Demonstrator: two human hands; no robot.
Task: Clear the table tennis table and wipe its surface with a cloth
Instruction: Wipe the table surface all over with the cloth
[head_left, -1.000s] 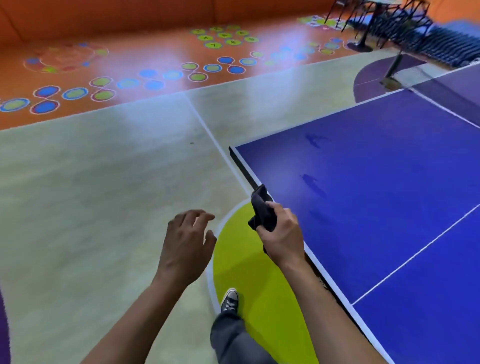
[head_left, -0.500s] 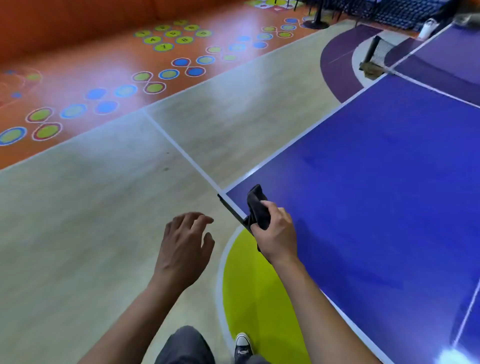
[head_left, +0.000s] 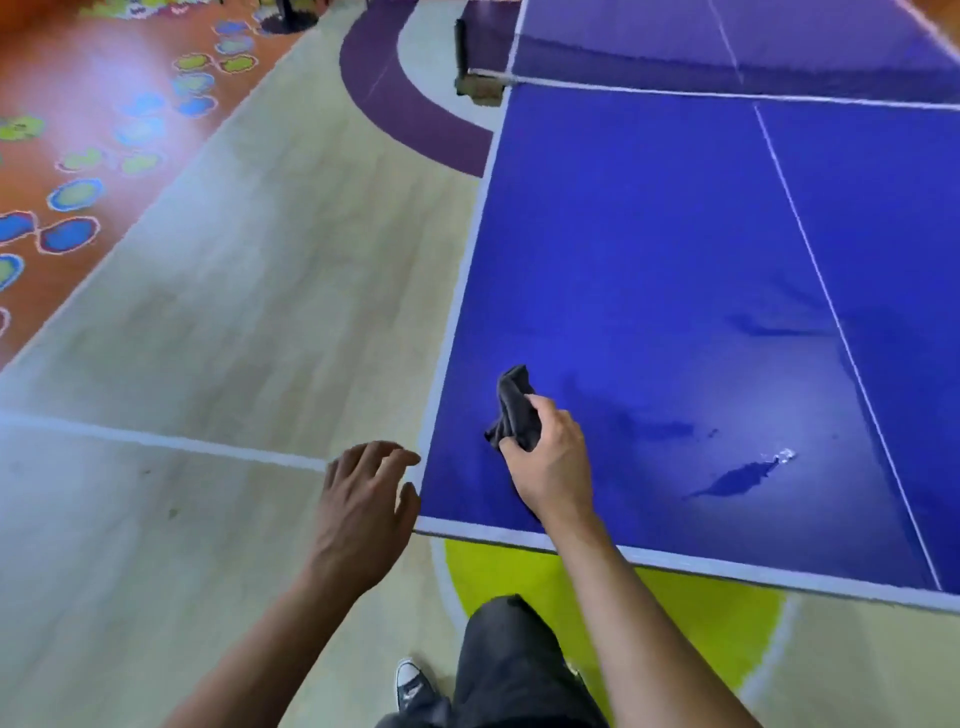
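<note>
Right hand (head_left: 553, 462) is gripping the crumpled dark grey cloth (head_left: 514, 410) over the near left corner of the blue table tennis table (head_left: 649, 234). Left hand (head_left: 363, 509) is hovering just off that corner, fingers loosely curled, holding nothing. I'm seeing dark wet smears (head_left: 732, 480) farther in.

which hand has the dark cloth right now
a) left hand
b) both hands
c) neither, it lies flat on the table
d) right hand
d: the right hand grips the bunched dark cloth over the blue table, while the left hand is open beside the corner and holds nothing.
</note>
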